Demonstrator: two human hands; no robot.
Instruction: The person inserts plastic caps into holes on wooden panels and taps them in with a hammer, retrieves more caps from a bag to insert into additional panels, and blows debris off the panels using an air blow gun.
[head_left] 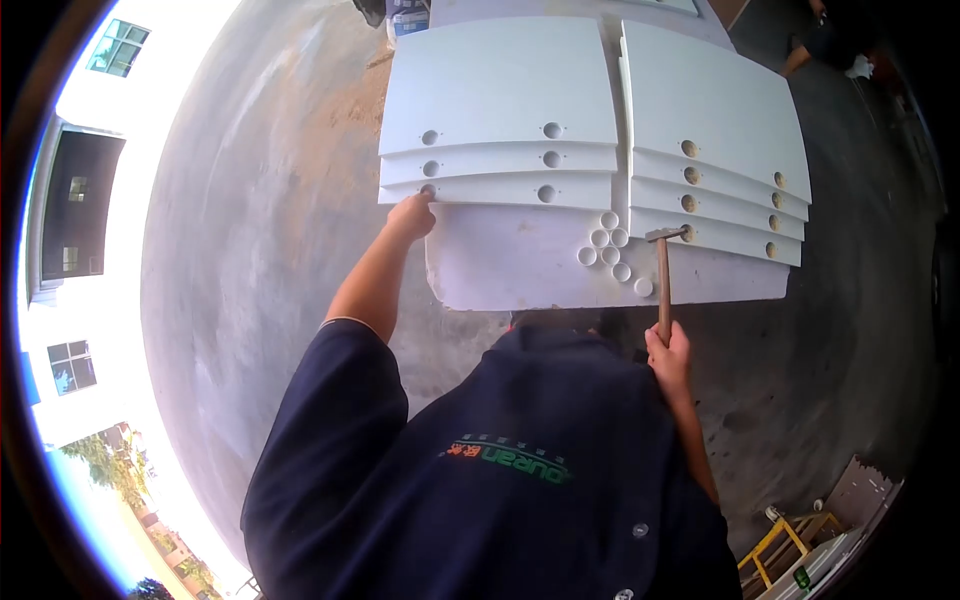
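My right hand [669, 352] is wrapped round the wooden handle of a hammer [664, 280], whose head lies over the lower edge of the right stack of white panels [715, 100]. At the bottom left corner of the left stack of white panels [500, 80], my left hand [411, 217] touches the lowest panel by its round hole. The fingers are bunched, and whether they hold anything is too small to tell. Several small white round cups [611, 256] sit on the table between the stacks, with one white cap [643, 287] nearest the front edge.
The pale table [520, 270] bears both stacks, which are fanned in steps with round holes along their edges. A person [835, 40] is at the upper right. A yellow metal frame [785, 545] stands at the lower right. White and blue containers [408, 18] are beyond the table.
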